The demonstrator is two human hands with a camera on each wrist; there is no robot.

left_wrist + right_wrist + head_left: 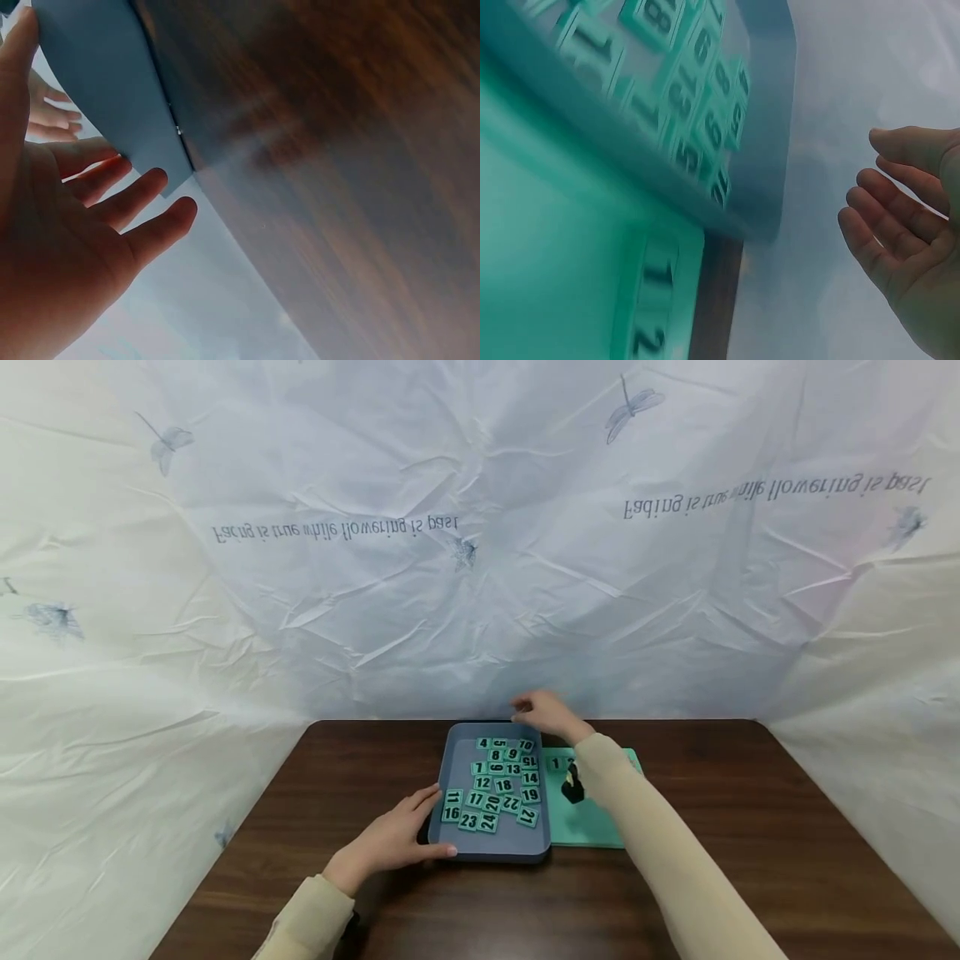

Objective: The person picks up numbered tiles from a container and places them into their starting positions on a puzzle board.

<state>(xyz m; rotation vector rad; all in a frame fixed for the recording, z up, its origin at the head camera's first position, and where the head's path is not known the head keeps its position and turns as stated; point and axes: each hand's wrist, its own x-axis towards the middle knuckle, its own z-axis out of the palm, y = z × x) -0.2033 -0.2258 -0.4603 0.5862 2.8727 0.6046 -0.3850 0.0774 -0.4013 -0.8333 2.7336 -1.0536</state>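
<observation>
A blue-grey tray (461, 760) lies on the table, holding several loose green number tiles (504, 786). My left hand (393, 835) rests at the tray's near left corner, fingers along the left side and thumb at the front rim. In the left wrist view its fingers are extended and spread against the tray wall (112, 82). Near the tray's far right corner hovers my right hand (551, 712), holding nothing, its fingers loosely bent in the right wrist view. Against the tray's right side lies a green board (585, 822), with tiles 1 (658, 274) and 2 (649, 337) at its far edge.
The dark wooden table (360, 768) extends on both sides of the tray and board. White printed sheeting (480, 610) hangs behind the far table edge and along both sides. My right forearm (637, 810) covers part of the board.
</observation>
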